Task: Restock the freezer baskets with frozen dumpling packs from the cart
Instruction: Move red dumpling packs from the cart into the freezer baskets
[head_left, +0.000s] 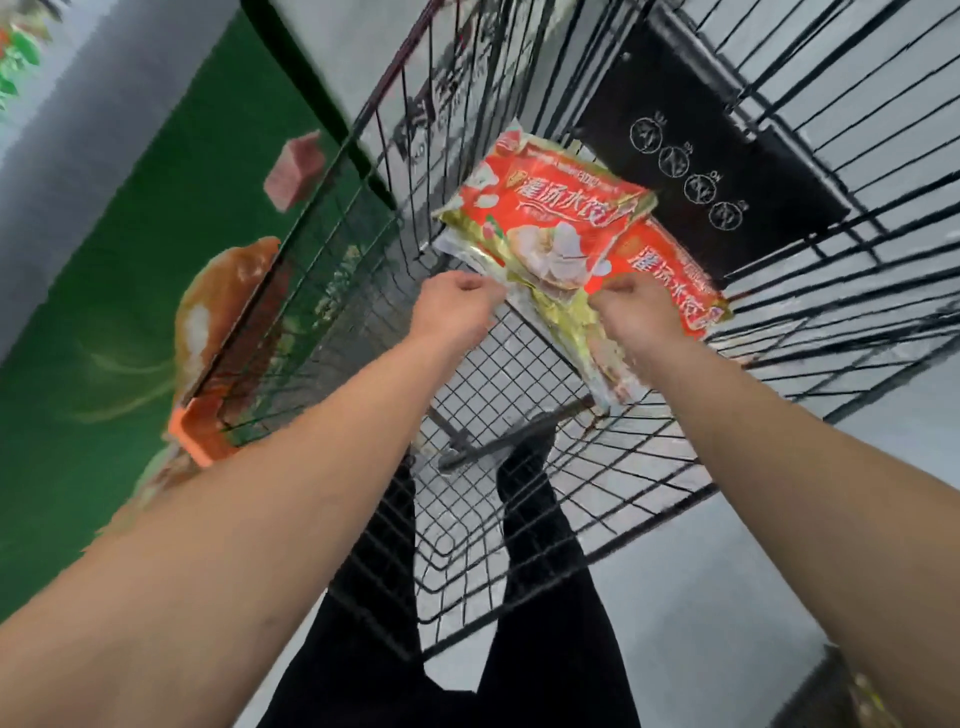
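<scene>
Grey shop floor shows beneath the black wire shopping cart (519, 364); a green printed panel lies left of it. Both hands reach into the cart: left hand (454, 306) and right hand (636, 312) each close their grip on the near edge of a red-and-gold plastic dumpling pack (545, 213). A second identical pack (670, 280) lies partly beneath it, though blur obscures the overlap. Step: pickup. Next, probably lift clear of the cart walls.

Black wire cart (519, 525), red dumpling packs (550, 218) stacked inside it
</scene>
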